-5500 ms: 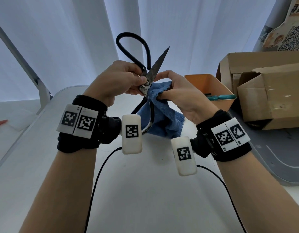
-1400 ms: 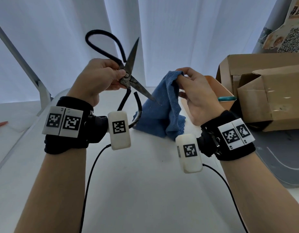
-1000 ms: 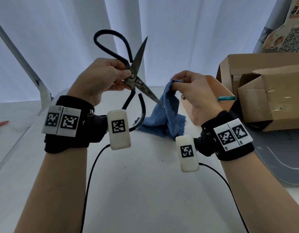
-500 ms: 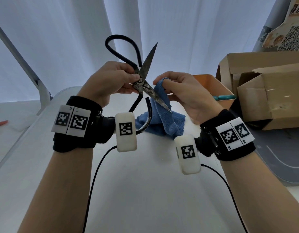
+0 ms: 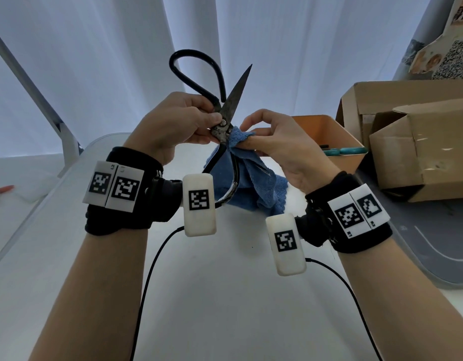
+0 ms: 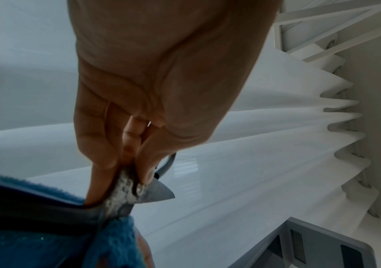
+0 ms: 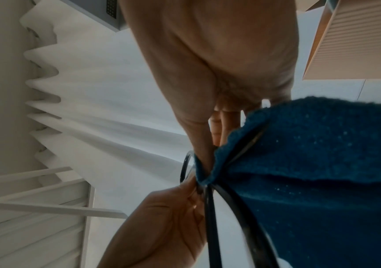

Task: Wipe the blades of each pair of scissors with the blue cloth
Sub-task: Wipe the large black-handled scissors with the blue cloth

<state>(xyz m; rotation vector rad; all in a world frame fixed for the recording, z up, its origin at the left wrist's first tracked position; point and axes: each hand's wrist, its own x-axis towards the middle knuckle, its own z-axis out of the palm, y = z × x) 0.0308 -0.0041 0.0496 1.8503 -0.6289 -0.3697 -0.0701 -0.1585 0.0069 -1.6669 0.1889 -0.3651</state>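
My L hand (image 5: 178, 121) grip is clamped on the black-handled scissors (image 5: 226, 110) at the pivot, thumb on the rivet, fingers curled behind. Scissors are held up off the counter (image 5: 225, 295), blades spread wide: one rusty blade points up and to the right, free of cloth; the other angles down-right into the blue cloth (image 5: 251, 183). One handle loop stands up above my L hand, the other hangs down behind the L wrist tag.

My R hand (image 5: 279, 142) grip pinches a fold of the blue cloth w/ thumb + fingers, right beside the pivot, cloth wrapped over the base of the lower blade. Rest of the cloth drapes down, its bottom resting on the counter. The lower blade's tip pokes out of the cloth folds.

L wrist view: my fingers (image 6: 102, 145) squeeze the mottled pivot area, a short bit of blade sticks out right, cloth below. R wrist view: cloth (image 7: 311, 172) fills the right side, dark handle bars run down the middle, L hand (image 7: 162, 226) at bottom.

Bkgd: orange bin (image 5: 326, 136) w/ a teal-handled tool (image 5: 345, 151) across its rim, to the right of my R hand. Cardboard boxes (image 5: 420, 147) further right on a grey mat (image 5: 420, 243). White curtain (image 5: 303, 48) behind.
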